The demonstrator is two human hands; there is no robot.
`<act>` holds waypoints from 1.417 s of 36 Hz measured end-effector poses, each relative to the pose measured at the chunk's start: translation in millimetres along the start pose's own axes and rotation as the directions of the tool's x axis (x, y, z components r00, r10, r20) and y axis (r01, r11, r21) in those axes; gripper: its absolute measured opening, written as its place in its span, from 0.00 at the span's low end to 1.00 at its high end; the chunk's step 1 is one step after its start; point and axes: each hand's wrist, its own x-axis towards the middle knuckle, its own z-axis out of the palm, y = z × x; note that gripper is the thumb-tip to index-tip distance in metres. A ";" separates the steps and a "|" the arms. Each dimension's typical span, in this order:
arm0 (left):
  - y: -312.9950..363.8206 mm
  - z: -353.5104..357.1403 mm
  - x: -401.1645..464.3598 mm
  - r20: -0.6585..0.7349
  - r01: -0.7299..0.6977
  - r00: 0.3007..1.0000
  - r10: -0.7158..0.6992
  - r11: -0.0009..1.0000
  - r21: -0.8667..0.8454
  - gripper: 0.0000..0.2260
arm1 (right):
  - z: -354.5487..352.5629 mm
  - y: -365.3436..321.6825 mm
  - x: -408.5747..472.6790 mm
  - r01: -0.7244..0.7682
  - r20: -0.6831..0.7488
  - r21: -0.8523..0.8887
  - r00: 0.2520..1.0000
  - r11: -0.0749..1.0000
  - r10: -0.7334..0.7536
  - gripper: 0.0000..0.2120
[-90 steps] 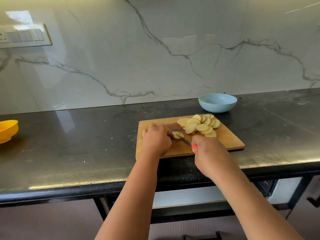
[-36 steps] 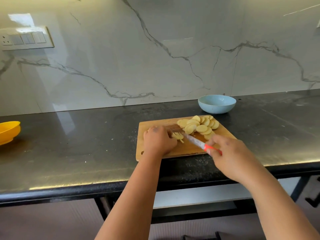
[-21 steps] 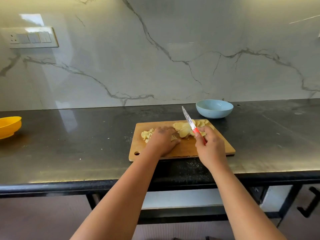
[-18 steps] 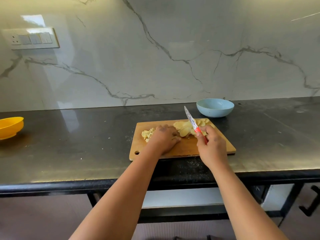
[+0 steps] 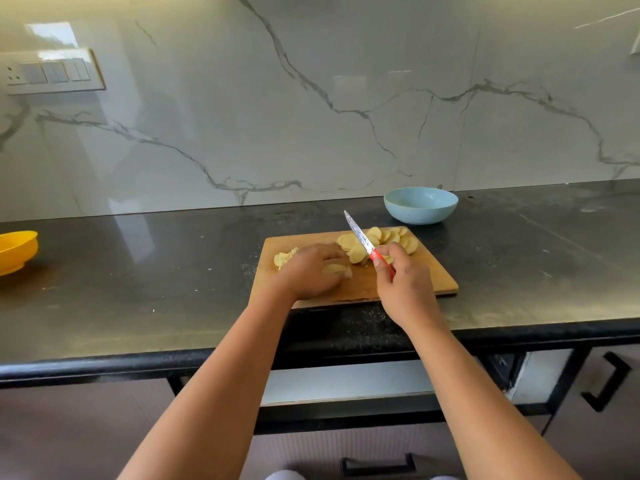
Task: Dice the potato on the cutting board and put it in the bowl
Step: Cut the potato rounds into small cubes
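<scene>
Head view, looking down at a dark counter (image 5: 145, 271) before a marble-patterned wall. A wooden cutting board (image 5: 426, 278) lies near the counter's front edge.

(a) Left hand (image 5: 308, 271): palm down on the board, fingers curled loosely over a few potato slices (image 5: 336, 269) pulled slightly apart from the rest; it presses them down more than it grips them.

(b) Right hand (image 5: 403, 282): fingers closed round the red handle of a small knife (image 5: 360, 237), whose blade is raised clear of the board and points up and away, over the slices.

(c) Sliced pile (image 5: 398, 239): a fanned heap of round potato slices on the far right part of the board, uncut beyond slicing.

(d) Diced pile (image 5: 284, 258): a small heap of finer pieces at the board's left end, partly hidden behind the left hand.

(e) Blue bowl (image 5: 420, 205): just beyond the board's far right corner, apart from it; no potato can be seen in it, though the interior is only partly visible.

(f) Yellow bowl (image 5: 15, 251): far left edge, well apart, seemingly not in use.

Progress, as judged: slicing appears finished, but dicing is at an early stage, the diced pile being much smaller than the sliced one. Most slices remain to be cut, and the transfer to the blue bowl has not begun.
</scene>
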 end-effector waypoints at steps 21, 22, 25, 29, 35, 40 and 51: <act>-8.9 12.0 -7.4 -0.177 0.005 0.984 0.000 1.000 0.028 0.19 | -18.1 -15.4 -33.6 -0.120 0.122 -0.160 0.983 0.980 0.140 0.05; -6.6 13.2 -6.9 -0.200 -0.014 0.979 0.023 0.999 0.043 0.19 | -19.1 -16.2 -35.0 -0.122 0.112 -0.176 0.983 0.977 0.143 0.05; 1.9 18.4 -1.5 -0.310 -0.016 0.949 0.053 0.992 0.123 0.16 | -20.2 -16.9 -33.8 -0.130 0.074 -0.192 0.986 0.973 0.147 0.05; 15.5 23.4 1.3 -0.299 0.056 0.954 0.014 0.973 0.223 0.15 | -20.8 -18.2 -27.7 -0.145 0.029 -0.152 0.988 0.978 0.151 0.06; 16.5 23.1 3.9 -0.178 0.099 0.982 -0.060 0.971 0.218 0.15 | -14.0 -21.9 -20.2 -0.150 0.050 -0.110 0.986 0.983 0.156 0.07; 15.6 23.3 1.4 -0.157 0.086 0.986 -0.048 0.965 0.247 0.16 | -11.9 -22.1 -18.9 -0.152 0.053 -0.113 0.986 0.982 0.158 0.07; 4.1 10.0 -8.1 -0.019 0.087 0.996 -0.085 0.939 0.332 0.16 | -11.3 -22.4 -21.0 -0.158 0.092 -0.153 0.981 0.975 0.173 0.06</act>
